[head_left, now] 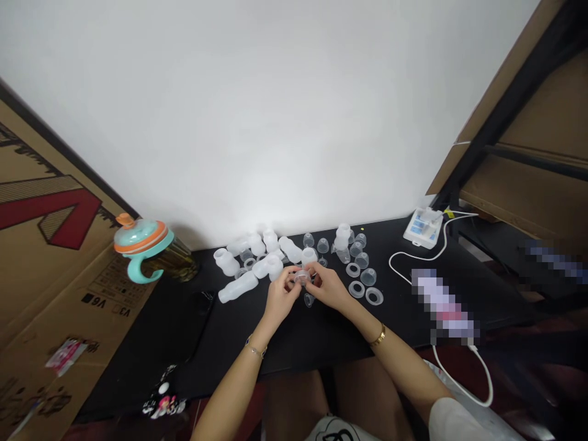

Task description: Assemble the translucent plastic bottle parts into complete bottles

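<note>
Forearms enter from the bottom edge, a thin bracelet on each wrist. Left hand (281,296) and right hand (327,285) meet over the black desk (321,337), fingers of both closed around one small clear plastic ring piece (302,277), held just above the desk surface between the fingertips. Piece is round, translucent, low-profile; finer detail too small to tell.

Directly below the hands: one small clear cap (309,299) lying on the desk.

Behind the hands: cluster of translucent white bottles (257,263), some lying on their sides, some upright; all look empty, contents otherwise not discernible. To the right of these: small clear domed cups (358,248) and flat clear rings (364,288), loose on the desk.

Far left of desk: sippy cup (144,245) with teal handle and orange-banded lid, lid on, standing beside a cardboard box (50,245).

Far right: white power strip (423,226) with white cable (413,257) trailing toward the desk's front edge.
</note>
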`<state>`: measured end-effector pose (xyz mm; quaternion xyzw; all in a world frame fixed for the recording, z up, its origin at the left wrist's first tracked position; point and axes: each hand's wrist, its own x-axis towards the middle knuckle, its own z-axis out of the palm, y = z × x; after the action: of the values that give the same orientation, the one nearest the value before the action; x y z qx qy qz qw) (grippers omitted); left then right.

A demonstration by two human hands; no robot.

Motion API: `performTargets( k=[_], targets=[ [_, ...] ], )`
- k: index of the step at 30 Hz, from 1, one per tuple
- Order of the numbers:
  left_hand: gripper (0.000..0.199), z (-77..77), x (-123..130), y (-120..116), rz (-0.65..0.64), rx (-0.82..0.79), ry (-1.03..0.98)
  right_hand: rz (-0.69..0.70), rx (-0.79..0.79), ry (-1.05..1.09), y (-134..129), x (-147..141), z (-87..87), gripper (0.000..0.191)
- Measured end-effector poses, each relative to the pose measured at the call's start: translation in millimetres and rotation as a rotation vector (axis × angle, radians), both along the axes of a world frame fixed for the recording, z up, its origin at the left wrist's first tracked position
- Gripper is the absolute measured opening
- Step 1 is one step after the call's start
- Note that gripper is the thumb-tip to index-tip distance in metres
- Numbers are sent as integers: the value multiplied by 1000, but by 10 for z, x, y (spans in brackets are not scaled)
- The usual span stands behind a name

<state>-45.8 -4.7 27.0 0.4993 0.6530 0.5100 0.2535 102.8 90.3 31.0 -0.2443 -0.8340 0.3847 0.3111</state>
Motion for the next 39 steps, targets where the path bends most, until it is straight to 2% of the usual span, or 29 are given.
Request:
performTargets(
  k=[8,21,31,39],
  targets=[
    [23,-30,1,5,47,-13,52,-35,1,-21,-32,-5,16,20],
    [22,-3,34,-15,19,21,60,-51,-28,-21,-14,-3,-3,14],
    [30,37,38,-45,-17,57,23,-32,-19,-16,-30,2,24,19],
    [28,2,14,-35,-5,44,39,-15,-9,-27,-37,6,30,19]
  ],
)
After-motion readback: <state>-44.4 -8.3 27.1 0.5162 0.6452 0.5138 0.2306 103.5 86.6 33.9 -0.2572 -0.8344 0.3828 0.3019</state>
